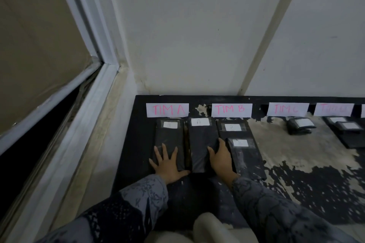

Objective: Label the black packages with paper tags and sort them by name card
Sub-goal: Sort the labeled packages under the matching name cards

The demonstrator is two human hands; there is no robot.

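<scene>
On a black, badly worn table top (296,173) pushed against a white wall (197,35), paper name cards stand along the far edge: "TIM A" (167,110), "TIM B" (231,110), "TIM C" (287,109), and a fourth card (333,109) whose pink writing is too blurred to read.

Below the TIM A card lie two flat black packages side by side. The left package (169,140) carries a small white paper tag (170,125) at its far end, and the middle package (202,144) has a similar tag (200,122); the marks on both are illegible. The left hand (167,163) rests flat on the near end of the left package, fingers spread apart. The right hand (222,161) lies against the right edge of the middle package, fingers extended, gripping nothing.

Under TIM B sit two more tagged black packages (237,134), the nearer overlapping the farther. Smaller tagged bundles (300,125) lie under TIM C.
</scene>
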